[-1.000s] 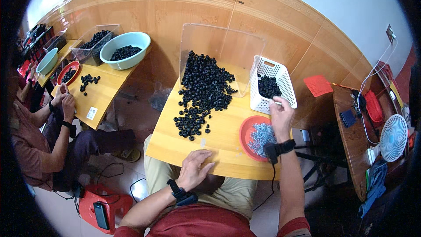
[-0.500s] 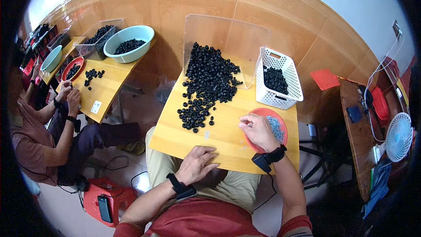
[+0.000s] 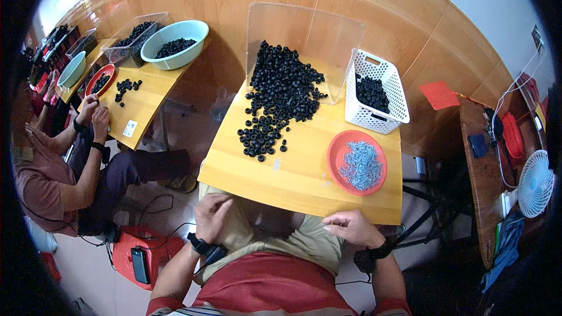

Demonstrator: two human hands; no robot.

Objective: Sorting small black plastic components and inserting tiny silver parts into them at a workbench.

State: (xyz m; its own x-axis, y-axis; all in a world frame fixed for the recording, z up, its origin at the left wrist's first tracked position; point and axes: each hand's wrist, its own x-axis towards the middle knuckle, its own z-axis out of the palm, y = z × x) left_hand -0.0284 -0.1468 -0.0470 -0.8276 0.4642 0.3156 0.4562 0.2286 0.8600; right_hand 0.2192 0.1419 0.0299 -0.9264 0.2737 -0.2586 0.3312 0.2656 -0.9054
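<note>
My left hand [image 3: 212, 213] hovers below the near edge of the yellow table [image 3: 293, 178], over my lap, with its fingers loosely curled. My right hand [image 3: 351, 228] is also off the table, just under its front edge, fingertips drawn together; anything pinched there is too small to see. On the table lies a big pile of black rings [image 3: 281, 93]. A red dish [image 3: 338, 147] holding small metal parts sits at the near right. Behind it stands a white basket [image 3: 374, 118] with more black pieces.
A clear plastic screen [image 3: 304, 32] stands behind the pile. At the left, another person [image 3: 64, 169] works at a second yellow table [image 3: 143, 102] with a teal bowl [image 3: 175, 52]. A red device [image 3: 137, 254] lies on the floor. A dark side table [image 3: 486, 164] and a fan [image 3: 535, 184] are at the right.
My right hand went from the white basket to the red dish, then drew back off the table. My left hand left the table edge and now hangs over my lap.
</note>
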